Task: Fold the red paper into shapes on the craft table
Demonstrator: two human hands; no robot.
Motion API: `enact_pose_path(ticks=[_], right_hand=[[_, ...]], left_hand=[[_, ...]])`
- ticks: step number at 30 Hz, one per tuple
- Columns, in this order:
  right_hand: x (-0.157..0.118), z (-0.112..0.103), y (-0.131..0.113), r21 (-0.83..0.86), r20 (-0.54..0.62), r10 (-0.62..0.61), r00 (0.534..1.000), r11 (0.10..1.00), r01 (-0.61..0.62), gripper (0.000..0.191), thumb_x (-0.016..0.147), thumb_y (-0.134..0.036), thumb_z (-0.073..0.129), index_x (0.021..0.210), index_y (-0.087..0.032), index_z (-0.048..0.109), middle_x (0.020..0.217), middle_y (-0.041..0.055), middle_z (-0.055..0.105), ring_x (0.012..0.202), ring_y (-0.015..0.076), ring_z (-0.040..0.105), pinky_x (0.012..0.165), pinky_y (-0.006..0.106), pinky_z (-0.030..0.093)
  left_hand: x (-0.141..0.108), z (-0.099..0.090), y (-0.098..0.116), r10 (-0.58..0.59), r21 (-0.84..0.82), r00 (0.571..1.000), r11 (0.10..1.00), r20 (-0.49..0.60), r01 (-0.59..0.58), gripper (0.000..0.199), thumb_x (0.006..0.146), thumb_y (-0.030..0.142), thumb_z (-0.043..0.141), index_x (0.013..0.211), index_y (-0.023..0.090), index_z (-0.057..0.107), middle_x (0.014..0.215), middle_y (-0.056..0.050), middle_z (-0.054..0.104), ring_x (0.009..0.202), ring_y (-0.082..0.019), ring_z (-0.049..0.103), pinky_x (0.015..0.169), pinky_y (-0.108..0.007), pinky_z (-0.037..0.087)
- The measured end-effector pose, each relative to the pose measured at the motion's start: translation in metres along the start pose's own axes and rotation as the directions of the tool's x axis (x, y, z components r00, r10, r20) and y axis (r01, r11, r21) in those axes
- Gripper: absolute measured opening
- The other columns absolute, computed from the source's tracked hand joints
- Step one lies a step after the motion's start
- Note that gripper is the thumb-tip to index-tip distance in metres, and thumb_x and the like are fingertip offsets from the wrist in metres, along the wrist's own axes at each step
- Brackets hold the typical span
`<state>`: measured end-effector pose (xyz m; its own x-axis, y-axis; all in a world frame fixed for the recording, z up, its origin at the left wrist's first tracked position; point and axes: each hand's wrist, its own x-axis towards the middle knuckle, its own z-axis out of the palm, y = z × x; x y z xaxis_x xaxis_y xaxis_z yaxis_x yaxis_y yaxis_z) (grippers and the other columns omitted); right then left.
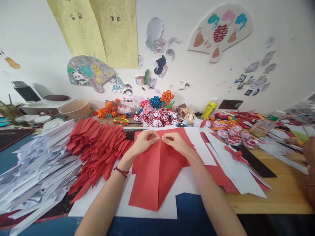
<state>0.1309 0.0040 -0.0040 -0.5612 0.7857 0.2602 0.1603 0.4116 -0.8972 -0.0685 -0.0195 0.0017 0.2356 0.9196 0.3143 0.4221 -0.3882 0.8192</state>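
Note:
A sheet of red paper (pixel 145 183) with a lengthwise crease down its middle lies in front of me, its near end reaching over white paper (pixel 118 209). My left hand (pixel 145 141) pinches the sheet's far end just left of the crease. On the other side of the crease my right hand (pixel 175 143) pinches the same end, thumb and fingers close together. The two hands are almost touching. More red paper (pixel 182 133) lies flat beneath and behind them. To the left is a heap of folded red paper pieces (pixel 98 144).
Folded white paper pieces (pixel 46 170) are piled at far left. Red-and-white paper flowers (pixel 158 118) and a yellow bottle (pixel 209 108) stand along the back by the wall. White paper strips (pixel 236 164) and a black strip (pixel 261 165) lie on the right.

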Motion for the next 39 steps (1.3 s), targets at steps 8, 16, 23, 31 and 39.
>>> enact_pose_path(ticks=[8,16,23,31,39], right_hand=[[0.0,-0.002,-0.001,-0.05,0.049,-0.005,0.999,0.999,0.007,0.033,0.088,-0.046,0.056,0.076,-0.016,0.064,0.071,0.0003,0.055,0.07,0.0144,0.047,0.065,0.027,0.035],[-0.003,-0.002,-0.008,-0.044,0.049,0.017,0.999,0.999,-0.015,0.031,0.087,-0.045,0.055,0.078,-0.017,0.067,0.077,0.0022,0.062,0.074,0.0169,0.053,0.068,0.028,0.04],[-0.003,-0.001,-0.01,-0.03,-0.004,-0.016,1.0,0.999,0.016,0.028,0.085,-0.042,0.057,0.077,-0.017,0.068,0.075,0.0024,0.063,0.073,0.017,0.053,0.067,0.028,0.04],[-0.002,0.002,-0.006,-0.208,-0.106,-0.108,0.988,0.975,0.085,0.024,0.09,-0.033,0.051,0.075,-0.018,0.063,0.075,0.0021,0.062,0.072,0.0172,0.054,0.067,0.028,0.039],[0.004,-0.009,0.014,-0.676,-0.169,-0.183,0.969,0.736,0.022,0.022,0.091,-0.016,0.047,0.076,-0.02,0.063,0.084,0.0052,0.067,0.083,0.0204,0.056,0.078,0.033,0.034]], left_hand=[[-0.004,0.0,0.007,-0.013,0.014,0.999,1.0,0.037,0.012,0.025,0.082,0.041,0.06,0.083,0.017,0.067,0.083,-0.003,0.068,0.08,-0.015,0.06,0.073,-0.025,0.045],[-0.004,0.0,0.013,0.017,-0.076,0.996,0.997,0.09,-0.01,0.029,0.083,0.043,0.06,0.079,0.015,0.065,0.08,-0.004,0.066,0.075,-0.014,0.058,0.073,-0.025,0.045],[-0.002,0.003,0.008,0.041,-0.09,0.999,0.995,0.035,-0.038,0.03,0.081,0.044,0.062,0.078,0.015,0.065,0.078,-0.004,0.066,0.076,-0.015,0.058,0.074,-0.026,0.046],[-0.001,0.002,0.005,0.007,-0.003,0.999,1.0,-0.044,-0.007,0.028,0.081,0.042,0.061,0.082,0.015,0.069,0.082,-0.005,0.071,0.077,-0.016,0.062,0.074,-0.027,0.047],[0.002,-0.005,-0.02,-0.155,0.292,0.974,0.936,-0.166,0.199,0.023,0.075,0.042,0.066,0.082,0.021,0.071,0.077,-0.002,0.072,0.075,-0.018,0.064,0.068,-0.026,0.043]])
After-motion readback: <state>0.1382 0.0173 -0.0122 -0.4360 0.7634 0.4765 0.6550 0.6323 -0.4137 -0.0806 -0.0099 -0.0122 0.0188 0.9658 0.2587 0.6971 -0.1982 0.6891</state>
